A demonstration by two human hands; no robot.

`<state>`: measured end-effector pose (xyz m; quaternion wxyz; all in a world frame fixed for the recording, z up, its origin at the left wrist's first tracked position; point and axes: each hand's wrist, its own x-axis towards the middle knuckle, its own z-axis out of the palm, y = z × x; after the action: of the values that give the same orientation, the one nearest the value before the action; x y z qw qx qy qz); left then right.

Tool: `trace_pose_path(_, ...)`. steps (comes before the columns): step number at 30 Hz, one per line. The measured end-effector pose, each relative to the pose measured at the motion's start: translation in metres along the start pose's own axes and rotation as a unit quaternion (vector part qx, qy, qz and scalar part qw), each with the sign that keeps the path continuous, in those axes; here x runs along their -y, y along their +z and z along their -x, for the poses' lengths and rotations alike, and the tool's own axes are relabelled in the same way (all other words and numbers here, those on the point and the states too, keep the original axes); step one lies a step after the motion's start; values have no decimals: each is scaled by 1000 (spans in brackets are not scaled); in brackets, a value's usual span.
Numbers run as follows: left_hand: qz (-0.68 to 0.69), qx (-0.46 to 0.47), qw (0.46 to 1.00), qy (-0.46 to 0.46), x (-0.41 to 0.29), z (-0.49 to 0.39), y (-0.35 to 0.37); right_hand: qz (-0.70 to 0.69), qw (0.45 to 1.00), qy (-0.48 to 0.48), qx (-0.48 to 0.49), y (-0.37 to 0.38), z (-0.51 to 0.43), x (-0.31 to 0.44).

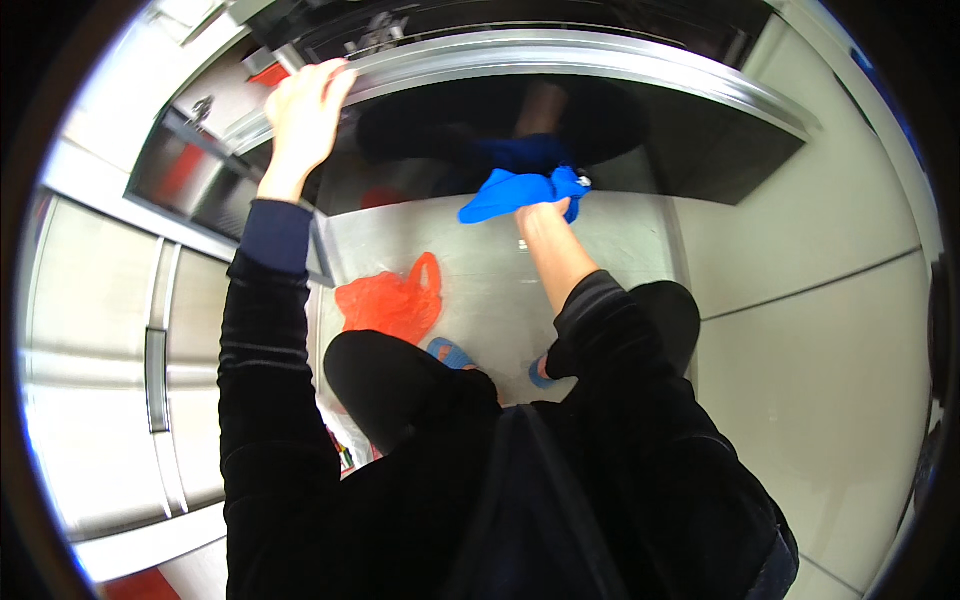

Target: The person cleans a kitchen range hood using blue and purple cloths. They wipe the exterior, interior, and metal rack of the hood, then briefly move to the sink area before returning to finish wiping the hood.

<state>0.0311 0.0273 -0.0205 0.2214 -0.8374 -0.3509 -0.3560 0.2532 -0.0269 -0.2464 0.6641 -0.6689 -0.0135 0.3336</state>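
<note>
My left hand (306,124) is at the upper left, with its fingers at the left part of a metal edge (525,56) that tops a glossy black panel (705,142). My right hand (551,214) holds a blue cloth (510,193) against or close to the lower part of that panel. The cloth hides most of its fingers. The dark panel mirrors the cloth and forearm.
An orange plastic bag (390,300) lies on the floor (487,277) near my feet in blue slippers (450,352). An open dark cabinet or drawer (202,172) stands at the left, above light cabinet fronts (90,360). Pale panels (810,360) line the right side.
</note>
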Motion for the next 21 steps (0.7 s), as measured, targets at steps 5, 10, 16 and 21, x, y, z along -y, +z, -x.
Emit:
trace_pose_path(5,96,59,994,7,41,4,-20,-233,921,187,251,7,93,12)
trace_pose_path(10,71,62,995,-28,66,15,-26,-66,777,-615,118,-34,111,80)
trace_pose_path(16,193,126,961,-149,48,6,-35,219,445,-868,28,46,115,110)
trace_pose_path(21,260,108,949,-141,42,5,-38,159,528,-633,544,135,130,16)
